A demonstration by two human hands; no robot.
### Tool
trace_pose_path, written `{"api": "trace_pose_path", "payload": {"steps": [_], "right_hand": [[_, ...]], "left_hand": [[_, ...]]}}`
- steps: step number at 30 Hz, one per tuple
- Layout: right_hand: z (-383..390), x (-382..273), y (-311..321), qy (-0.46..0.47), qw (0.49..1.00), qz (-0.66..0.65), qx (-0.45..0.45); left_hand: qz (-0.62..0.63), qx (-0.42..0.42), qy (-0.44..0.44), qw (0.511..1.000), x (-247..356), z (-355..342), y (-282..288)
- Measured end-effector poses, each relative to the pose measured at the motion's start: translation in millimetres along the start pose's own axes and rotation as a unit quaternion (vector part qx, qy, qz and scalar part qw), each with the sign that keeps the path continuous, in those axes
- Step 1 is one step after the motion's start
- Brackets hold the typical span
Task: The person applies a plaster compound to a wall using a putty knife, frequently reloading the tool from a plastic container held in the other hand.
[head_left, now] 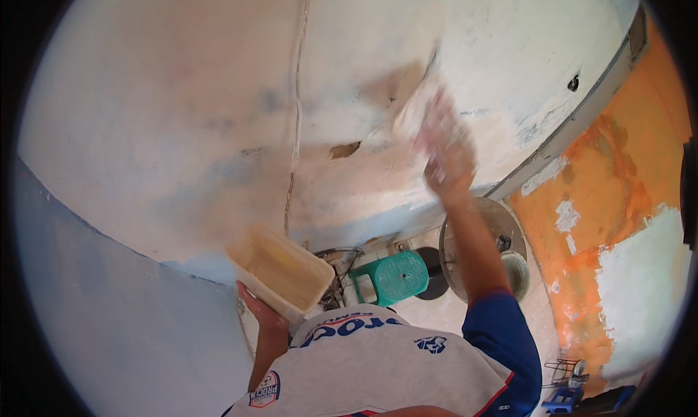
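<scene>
My left hand (263, 309) grips a pale rectangular plastic tub (280, 270) with a beige coating or contents inside, held low at the centre left. My right hand (447, 151) is raised at the cream, patchy wall (182, 90), smeared by motion. A pale, flat shape (413, 108) at its fingers is too blurred to name, and whether it touches the wall is unclear. Left of that hand are a chipped brown hole (344, 150) and a vertical cracked groove (296, 111) in the wall.
A blue-grey wall (102, 293) is at left, an orange, patched wall (574, 271) at right. Below are a green plastic stool (392, 275), cables (338, 257), a large round metal vessel (462, 231) partly behind my right arm, and a blue object (563, 399) with wire items at lower right.
</scene>
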State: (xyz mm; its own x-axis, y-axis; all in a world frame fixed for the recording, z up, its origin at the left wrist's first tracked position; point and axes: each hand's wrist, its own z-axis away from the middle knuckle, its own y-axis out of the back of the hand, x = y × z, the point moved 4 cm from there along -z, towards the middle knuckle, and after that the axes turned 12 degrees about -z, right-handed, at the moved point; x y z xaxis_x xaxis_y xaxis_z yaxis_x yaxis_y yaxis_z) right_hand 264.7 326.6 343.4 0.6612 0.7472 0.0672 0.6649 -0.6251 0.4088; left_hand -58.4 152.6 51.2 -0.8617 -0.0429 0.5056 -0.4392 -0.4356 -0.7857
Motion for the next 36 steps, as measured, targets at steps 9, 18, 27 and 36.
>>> {"api": "trace_pose_path", "payload": {"steps": [9,18,27,36], "right_hand": [[23.9,37.0,-65.1,0.037,0.998,0.023,-0.051],[-6.7,1.4,-3.0,0.05,0.996,-0.062,0.03],[53.6,18.2,-54.0,-0.012,0.99,-0.036,-0.135],[-84.1,21.9,4.0,0.084,0.996,0.008,0.038]], "left_hand": [[-0.032,-0.019,-0.046,0.998,5.2,9.5,-11.6],[0.027,-0.047,-0.023,0.998,4.1,15.4,-23.6],[-0.005,-0.046,-0.037,0.998,-8.7,9.5,-15.6],[-0.03,-0.048,0.005,0.998,-6.6,14.2,-21.2]]}}
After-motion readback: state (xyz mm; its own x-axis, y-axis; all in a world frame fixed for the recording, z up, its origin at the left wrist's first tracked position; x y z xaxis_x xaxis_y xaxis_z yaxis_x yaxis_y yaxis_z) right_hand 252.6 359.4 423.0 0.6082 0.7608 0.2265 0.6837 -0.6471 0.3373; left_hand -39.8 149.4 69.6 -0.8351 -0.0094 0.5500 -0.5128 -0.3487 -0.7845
